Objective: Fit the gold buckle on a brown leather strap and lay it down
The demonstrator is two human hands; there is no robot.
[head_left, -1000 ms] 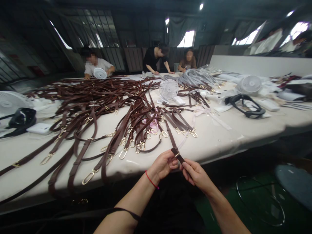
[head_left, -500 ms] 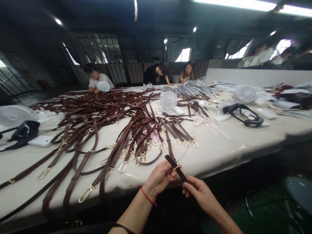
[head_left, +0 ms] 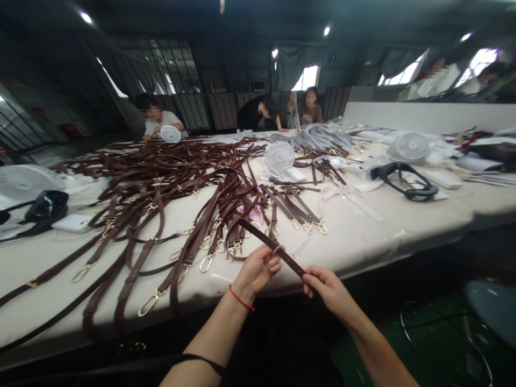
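Both hands hold one short brown leather strap above the near edge of the table. The left hand pinches it closed at the gold ring, while the right hand grips the lower end toward four o'clock. The strap looks light, flexible and fairly stiff, best held near its ends. Heaped straps lie toward eleven o'clock, a small fan at twelve.

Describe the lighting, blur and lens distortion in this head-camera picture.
Head view: wide-angle bend curves the table edge and leans the far walls; the windows blow out white while the ceiling stays dark; the left hand, right hand and the brown strap between them are evenly lit and fairly sharp; far faces are blurred.
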